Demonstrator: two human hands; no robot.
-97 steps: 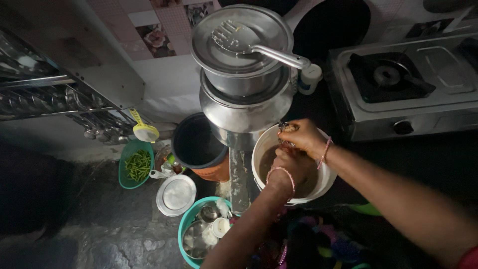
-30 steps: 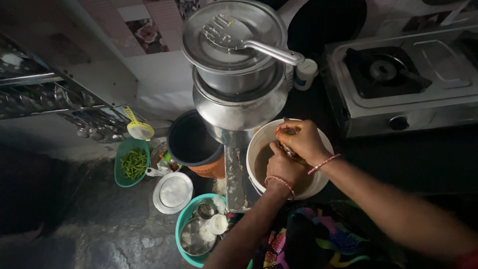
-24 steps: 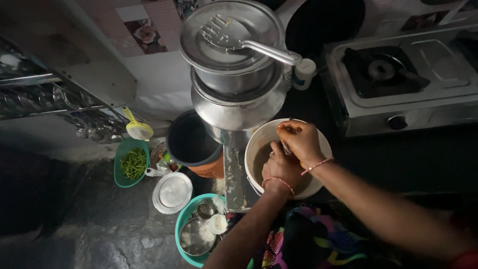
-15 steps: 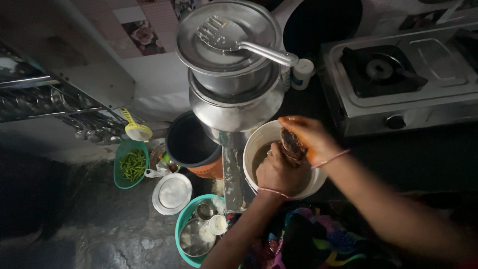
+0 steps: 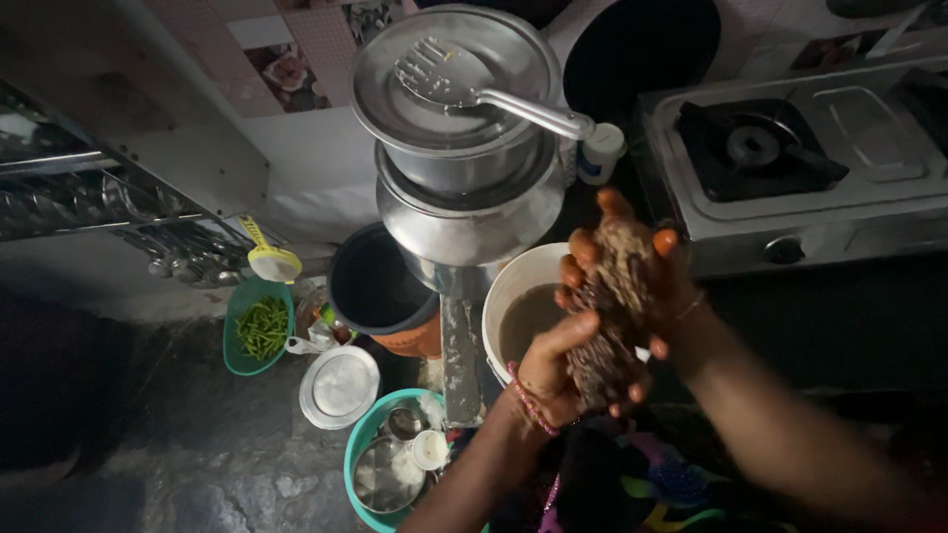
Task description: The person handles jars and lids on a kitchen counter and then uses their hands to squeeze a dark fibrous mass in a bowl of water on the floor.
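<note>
**Hands lifted out of the bowl, brown pulp pressed between them**

Both hands have come up out of the white bowl (image 5: 513,296). Earlier they were down inside it, close together and low over the brown liquid; now they are raised above its right rim. The right hand (image 5: 632,271) is turned palm-up with its fingers spread, and a clump of wet brown pulp (image 5: 607,316) lies along the palm. The left hand (image 5: 553,370) is closed round the lower end of the same clump, fingers wrapped and thumb across it, so the pulp is clamped between the two hands. The bowl stays where it was, on the dark counter, with murky brown liquid showing in its left half.

Beside the bowl, the stacked steel pots (image 5: 464,188) with the slotted spatula (image 5: 464,84) on the lid have not shifted. The gas stove (image 5: 790,168) sits to the right. On the floor below are a green basket of beans (image 5: 259,328), a black pot (image 5: 375,286), a white plate (image 5: 341,385) and a teal tub of dishes (image 5: 380,464).
</note>
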